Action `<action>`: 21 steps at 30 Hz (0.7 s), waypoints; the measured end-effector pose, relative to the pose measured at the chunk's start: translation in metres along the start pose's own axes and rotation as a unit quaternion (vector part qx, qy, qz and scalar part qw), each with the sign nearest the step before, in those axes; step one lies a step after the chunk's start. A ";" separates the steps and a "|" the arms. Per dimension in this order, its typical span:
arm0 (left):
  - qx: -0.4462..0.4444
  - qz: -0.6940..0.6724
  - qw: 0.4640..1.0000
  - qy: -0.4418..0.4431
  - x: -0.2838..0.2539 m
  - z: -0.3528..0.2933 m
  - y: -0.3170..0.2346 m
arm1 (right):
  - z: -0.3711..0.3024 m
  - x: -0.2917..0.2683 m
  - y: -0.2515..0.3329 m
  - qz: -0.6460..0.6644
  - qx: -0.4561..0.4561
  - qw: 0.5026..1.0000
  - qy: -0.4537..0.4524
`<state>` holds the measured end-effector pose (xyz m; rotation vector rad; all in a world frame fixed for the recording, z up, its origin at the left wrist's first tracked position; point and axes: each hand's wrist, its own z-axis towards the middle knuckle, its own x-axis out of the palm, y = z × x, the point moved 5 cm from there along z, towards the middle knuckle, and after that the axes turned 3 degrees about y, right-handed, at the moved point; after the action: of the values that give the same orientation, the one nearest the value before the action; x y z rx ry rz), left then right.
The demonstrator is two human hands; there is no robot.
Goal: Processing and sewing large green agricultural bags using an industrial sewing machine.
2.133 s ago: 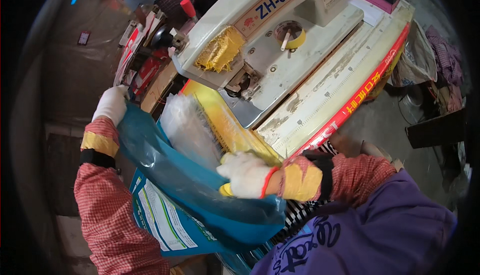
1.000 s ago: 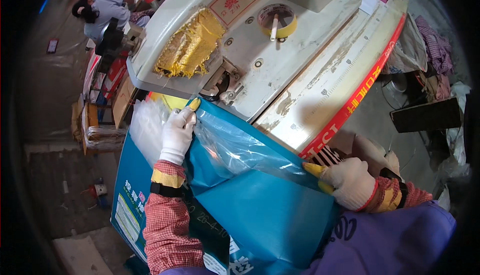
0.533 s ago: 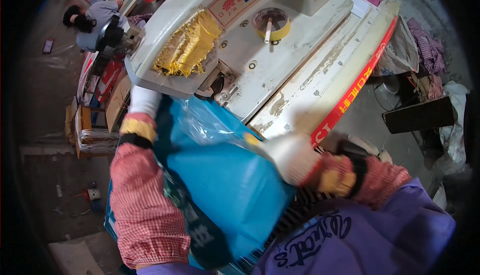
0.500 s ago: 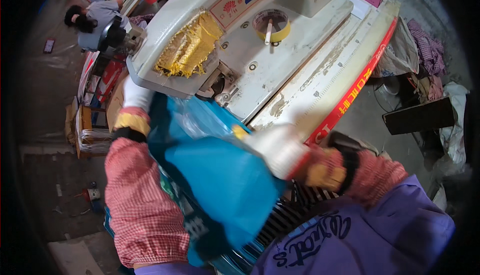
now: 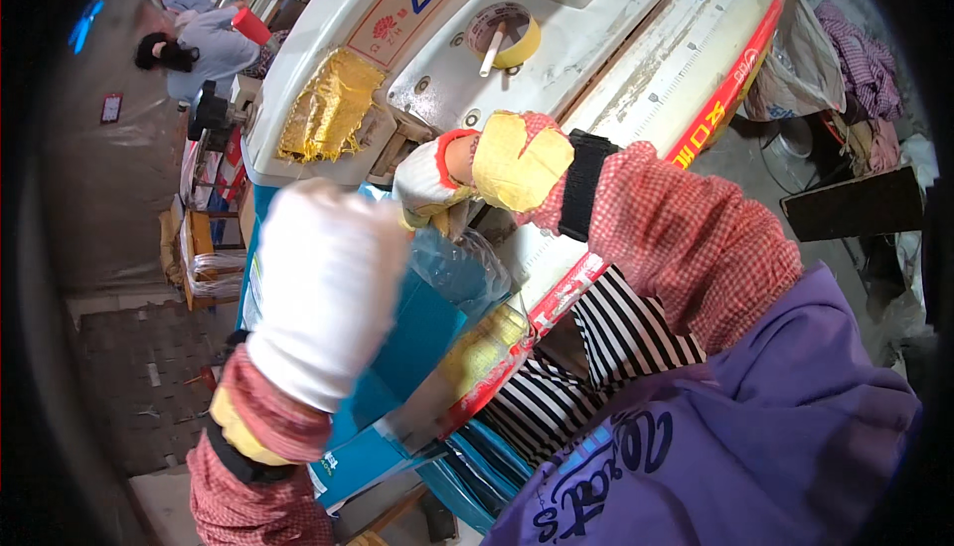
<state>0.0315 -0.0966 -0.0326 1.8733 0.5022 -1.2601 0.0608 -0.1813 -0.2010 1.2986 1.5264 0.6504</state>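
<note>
My left hand [image 5: 323,293], in a white glove, hangs over the blue plastic sheet at the left, left of the machine's working end. It is smeared by motion and its fingers are hidden. My right hand [image 5: 435,186], in a white glove with yellow fingers, reaches to the working end of a white sewing machine [image 5: 328,19]. Its fingers bend downward and look closed; what is in them is hidden. Just below them bunches clear plastic film [image 5: 462,268]. Blue plastic sheet [image 5: 412,332] spreads beneath both hands and hangs over the table's front edge.
A roll of yellow tape [image 5: 517,44] with a white stick [image 5: 492,49] in it rests on the machine bed. Yellow fabric [image 5: 330,104] covers part of the machine head. A red-edged ruled table strip [image 5: 686,89] runs along the right. Another person [image 5: 204,54] sits far left.
My right hand has moved left and up to the machine's working end. My left hand has come back toward me from beside the machine head. The blue sheet now lies lower and farther left.
</note>
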 end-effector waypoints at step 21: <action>0.127 0.002 0.791 0.598 -0.030 -0.095 -0.072 | -0.021 0.026 0.018 -0.306 -0.164 0.915 -0.204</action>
<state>0.0240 0.0252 -0.0175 2.7576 0.9825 0.0726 0.0512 -0.1474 -0.1864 0.5913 1.3001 0.1925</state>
